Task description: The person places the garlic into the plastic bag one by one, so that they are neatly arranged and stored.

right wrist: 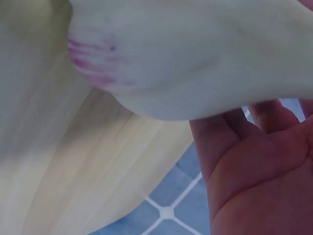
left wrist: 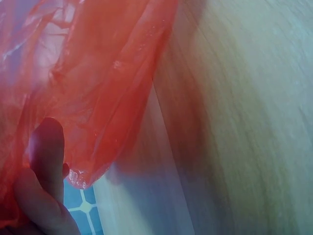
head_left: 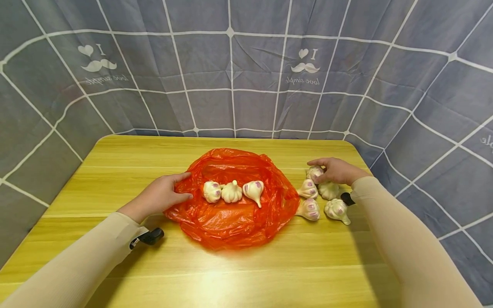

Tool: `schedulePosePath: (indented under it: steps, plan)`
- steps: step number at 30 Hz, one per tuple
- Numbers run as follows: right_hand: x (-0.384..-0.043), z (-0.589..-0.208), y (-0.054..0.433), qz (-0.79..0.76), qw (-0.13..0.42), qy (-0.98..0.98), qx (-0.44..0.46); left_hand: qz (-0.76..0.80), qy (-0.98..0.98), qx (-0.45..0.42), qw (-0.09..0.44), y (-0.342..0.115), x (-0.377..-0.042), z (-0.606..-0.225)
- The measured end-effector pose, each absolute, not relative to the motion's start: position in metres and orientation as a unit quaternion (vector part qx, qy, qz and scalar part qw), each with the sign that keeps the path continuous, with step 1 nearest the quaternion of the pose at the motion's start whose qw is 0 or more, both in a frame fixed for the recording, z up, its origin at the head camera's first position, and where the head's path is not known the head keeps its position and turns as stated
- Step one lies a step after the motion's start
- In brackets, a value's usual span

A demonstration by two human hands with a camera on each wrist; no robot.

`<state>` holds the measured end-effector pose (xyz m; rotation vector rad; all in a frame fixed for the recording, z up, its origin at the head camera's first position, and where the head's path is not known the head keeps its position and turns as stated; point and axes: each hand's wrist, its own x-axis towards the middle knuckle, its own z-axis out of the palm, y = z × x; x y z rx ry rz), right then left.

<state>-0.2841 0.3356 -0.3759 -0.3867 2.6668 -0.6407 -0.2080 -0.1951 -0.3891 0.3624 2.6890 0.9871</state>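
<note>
A red plastic bag (head_left: 231,231) lies spread open on the table, with three garlic bulbs (head_left: 232,192) in a row inside it. At its left edge my left hand (head_left: 163,197) grips the plastic between thumb and fingers. In the left wrist view the red bag (left wrist: 112,83) hangs beside the thumb (left wrist: 47,152). Right of the bag, my right hand (head_left: 337,170) holds a white garlic bulb (head_left: 313,173) with purple marks, thumb and fingers around it. Close to the right wrist camera, a garlic bulb (right wrist: 161,73) covers part of the right hand (right wrist: 264,171).
Several other garlic bulbs (head_left: 309,209) lie beside the right hand, two touching or nearly touching the bag's right edge. One bulb (head_left: 337,210) sits under the right wrist. The wooden table (head_left: 215,278) ends at a grey checked curtain (head_left: 254,64) behind and at the sides.
</note>
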Motion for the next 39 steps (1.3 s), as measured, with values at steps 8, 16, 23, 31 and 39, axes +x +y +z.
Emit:
schedulePosePath:
  steps: [8, 16, 23, 31, 39]
  plan:
    - [-0.2872, -0.379, 0.3341, -0.234, 0.195, 0.943, -0.135, 0.347, 0.92, 0.119, 0.134, -0.1962, -0.2095, -0.3908]
    - [-0.2883, -0.3805, 0.3321, -0.247, 0.212, 0.937, -0.124, 0.351, 0.919, 0.118, 0.136, -0.1966, -0.209, -0.3916]
    - [-0.2872, -0.3822, 0.3317, -0.262, 0.222, 0.933, -0.11, 0.353, 0.918, 0.121, 0.134, -0.1969, -0.2083, -0.3926]
    - [-0.287, -0.3818, 0.3326, -0.254, 0.218, 0.936, -0.103, 0.349, 0.92, 0.123, 0.129, -0.1962, -0.2097, -0.3925]
    - [-0.287, -0.3821, 0.3313, -0.259, 0.217, 0.935, -0.106, 0.341, 0.923, 0.125, 0.125, -0.1956, -0.2094, -0.3923]
